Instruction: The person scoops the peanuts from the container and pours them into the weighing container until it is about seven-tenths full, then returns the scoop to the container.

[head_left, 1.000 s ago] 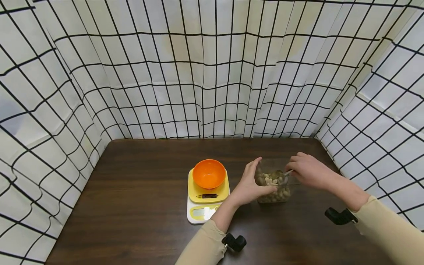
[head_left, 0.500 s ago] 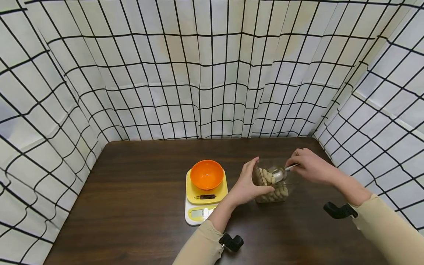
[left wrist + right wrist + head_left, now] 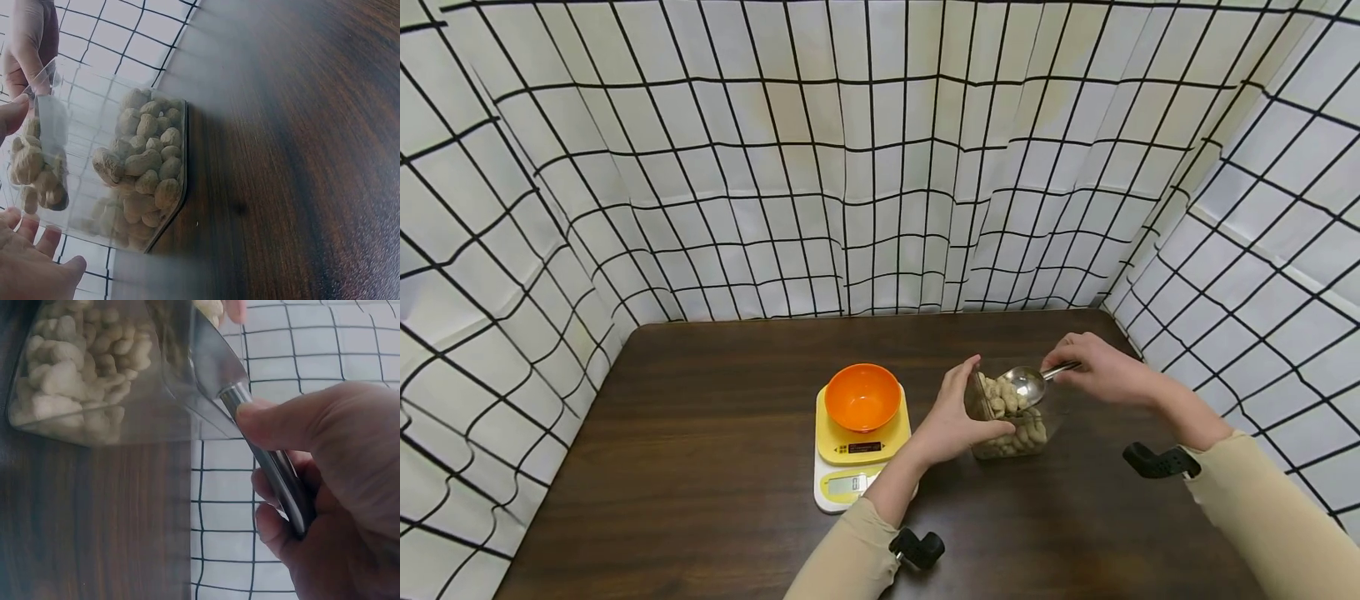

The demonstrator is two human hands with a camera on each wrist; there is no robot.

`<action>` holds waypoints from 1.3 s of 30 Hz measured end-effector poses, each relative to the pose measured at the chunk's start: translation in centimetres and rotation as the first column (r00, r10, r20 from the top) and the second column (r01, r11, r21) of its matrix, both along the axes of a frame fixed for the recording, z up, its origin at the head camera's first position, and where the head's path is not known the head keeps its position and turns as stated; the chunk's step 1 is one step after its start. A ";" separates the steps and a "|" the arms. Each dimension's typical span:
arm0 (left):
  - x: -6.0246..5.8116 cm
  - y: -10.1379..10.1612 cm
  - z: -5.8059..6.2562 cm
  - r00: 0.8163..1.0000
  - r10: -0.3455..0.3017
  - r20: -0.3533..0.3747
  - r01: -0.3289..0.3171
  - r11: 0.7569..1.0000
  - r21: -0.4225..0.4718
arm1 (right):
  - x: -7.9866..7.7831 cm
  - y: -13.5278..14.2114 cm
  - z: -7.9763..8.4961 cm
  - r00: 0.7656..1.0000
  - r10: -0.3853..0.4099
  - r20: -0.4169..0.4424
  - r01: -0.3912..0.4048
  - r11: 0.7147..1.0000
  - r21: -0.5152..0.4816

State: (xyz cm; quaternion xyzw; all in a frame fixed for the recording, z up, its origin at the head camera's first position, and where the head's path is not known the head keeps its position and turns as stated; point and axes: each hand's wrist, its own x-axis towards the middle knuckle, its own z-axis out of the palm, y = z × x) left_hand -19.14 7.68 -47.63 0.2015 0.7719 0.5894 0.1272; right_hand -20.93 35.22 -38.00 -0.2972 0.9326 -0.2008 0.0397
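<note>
A clear plastic box (image 3: 159, 422) stands on the table, partly filled with unshelled peanuts (image 3: 147, 165). My left hand (image 3: 951, 425) grips the box near its rim, thumb along the near side and fingers at the far side. In my right hand (image 3: 1093, 368) is the handle of a metal scoop (image 3: 1025, 385), pinched between thumb and fingers. The scoop's bowl is tilted at the box's opening, and peanuts lie heaped in front of it, high in the box. Left of the box, an orange bowl (image 3: 862, 402) sits on a yellow and white kitchen scale (image 3: 829, 446).
The dark wooden table (image 3: 700, 450) runs back to a white curtain (image 3: 887, 167) with a black grid, which also closes in both sides. My left forearm (image 3: 891, 492) passes over the scale's near right corner.
My right hand has raised the scoop from among the peanuts toward the box's opening, so more of its metal shows. The left hand keeps its grip on the box. The head view has shifted slightly.
</note>
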 end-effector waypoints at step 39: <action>-0.4 0.2 0.1 1.000 -0.006 0.003 0.006 1.000 -0.018 | -1.1 1.4 0.8 0.991 -0.051 0.125 0.057 0.997 -0.046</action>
